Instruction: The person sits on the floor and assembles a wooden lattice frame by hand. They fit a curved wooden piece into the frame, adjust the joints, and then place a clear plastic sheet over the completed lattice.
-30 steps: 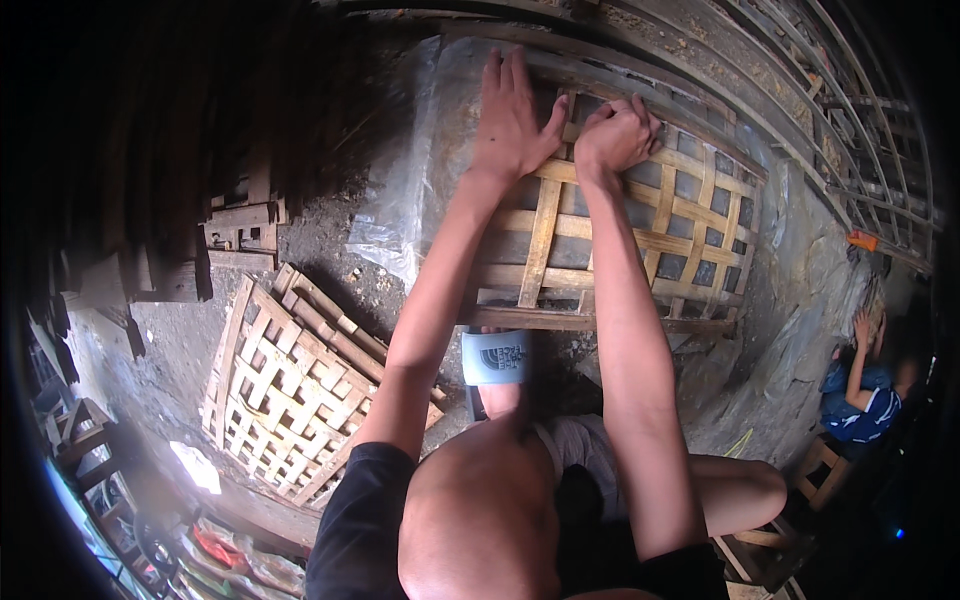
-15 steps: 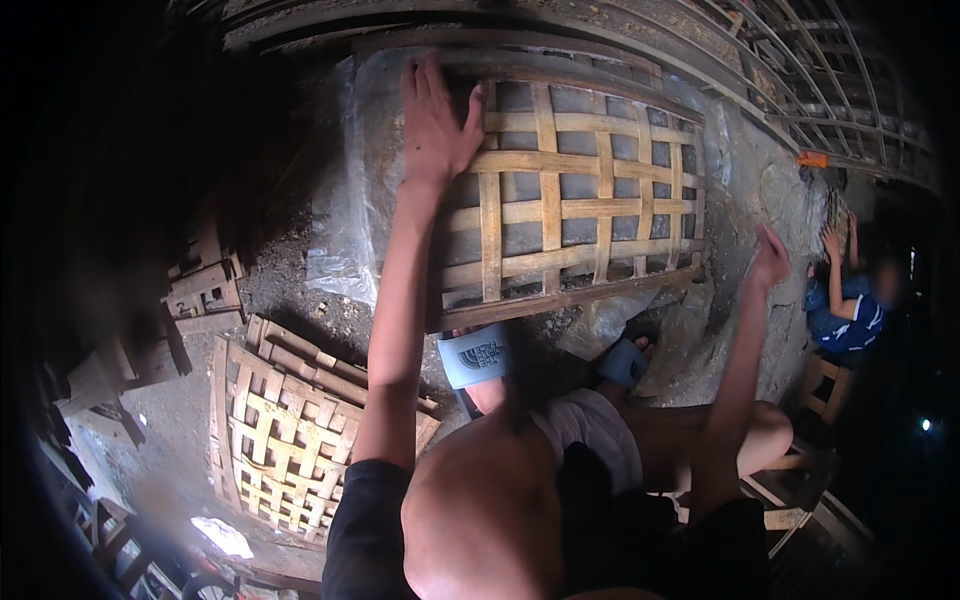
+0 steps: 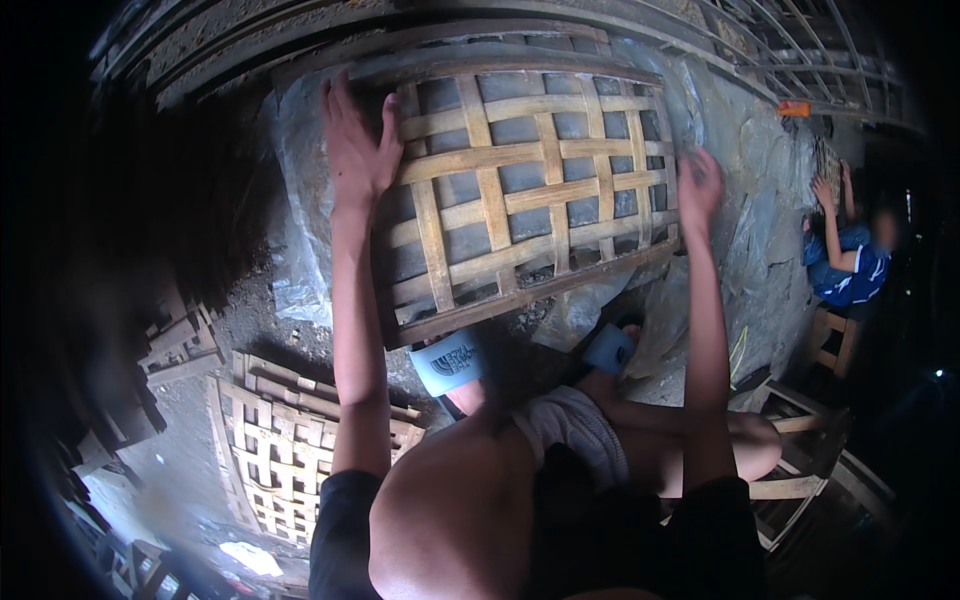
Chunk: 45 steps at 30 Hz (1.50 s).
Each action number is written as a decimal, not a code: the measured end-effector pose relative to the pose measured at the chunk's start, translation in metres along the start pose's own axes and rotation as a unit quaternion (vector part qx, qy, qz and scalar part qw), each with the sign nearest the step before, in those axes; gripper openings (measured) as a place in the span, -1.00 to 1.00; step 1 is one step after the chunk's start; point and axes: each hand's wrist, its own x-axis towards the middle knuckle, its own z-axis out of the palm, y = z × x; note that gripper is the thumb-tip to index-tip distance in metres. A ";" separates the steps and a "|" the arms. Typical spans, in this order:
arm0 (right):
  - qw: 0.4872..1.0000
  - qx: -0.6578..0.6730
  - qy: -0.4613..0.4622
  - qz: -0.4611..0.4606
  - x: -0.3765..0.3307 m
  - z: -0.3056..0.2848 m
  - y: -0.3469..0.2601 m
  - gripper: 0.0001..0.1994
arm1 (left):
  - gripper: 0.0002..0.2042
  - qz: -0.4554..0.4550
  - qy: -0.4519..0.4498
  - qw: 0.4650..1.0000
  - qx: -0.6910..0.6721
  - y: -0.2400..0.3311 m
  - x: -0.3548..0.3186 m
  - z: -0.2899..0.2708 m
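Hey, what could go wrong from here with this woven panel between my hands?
The woven panel has its near wooden edge close to your left sandal, so a slip might knock that foot. The clear plastic sheet showing past its left end could bunch up. Your left hand is right at that end, so the strips' edges might scratch it.

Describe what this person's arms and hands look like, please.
The left hand and right hand wear no gloves. The left forearm and right forearm are bare, with no watch or bracelet visible. The left sleeve and right sleeve are black.
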 end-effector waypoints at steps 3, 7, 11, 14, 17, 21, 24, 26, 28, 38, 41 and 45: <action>0.998 -0.040 -0.006 -0.050 0.033 0.047 -0.109 -0.49 | -0.30 -0.010 0.000 0.999 -0.038 0.011 0.003 0.022; 0.983 -0.174 0.030 -0.046 0.035 0.106 -0.145 -0.47 | -0.29 -0.007 0.001 1.000 -0.021 0.017 0.006 0.020; 0.977 -0.196 0.059 -0.057 0.032 0.133 -0.146 -0.59 | -0.27 -0.010 -0.001 1.000 -0.009 0.020 0.004 0.019; 0.973 -0.186 0.087 -0.102 0.025 0.146 -0.150 -0.70 | -0.25 -0.015 -0.004 1.000 -0.008 0.019 0.004 0.018; 0.980 -0.136 0.102 -0.107 0.024 0.146 -0.153 -0.81 | -0.24 -0.009 -0.001 1.000 -0.001 0.018 0.005 0.020; 0.985 -0.086 0.108 -0.107 0.026 0.144 -0.160 -0.87 | -0.23 -0.015 -0.002 1.000 -0.004 0.020 0.004 0.017; 0.985 -0.075 0.126 -0.089 0.032 0.148 -0.155 -0.93 | -0.23 -0.004 0.002 1.000 0.002 0.020 0.005 0.018; 0.984 -0.070 0.141 -0.077 0.037 0.152 -0.151 -0.94 | -0.24 -0.008 0.001 1.000 -0.006 0.020 0.005 0.019; 0.984 -0.063 0.153 -0.070 0.039 0.153 -0.149 -0.93 | -0.24 -0.011 0.001 1.000 -0.012 0.021 0.005 0.020; 0.991 0.011 0.101 -0.090 0.048 0.057 -0.038 -0.87 | -0.25 -0.001 0.011 1.000 -0.014 0.010 0.002 0.018; 0.986 -0.155 0.047 -0.041 0.044 -0.092 0.164 -0.68 | -0.27 0.018 0.009 1.000 -0.017 0.024 0.013 0.021; 0.785 -0.591 -0.127 0.140 0.015 -0.473 0.317 -0.57 | -0.29 -0.070 0.072 0.988 -0.118 -0.008 -0.029 0.053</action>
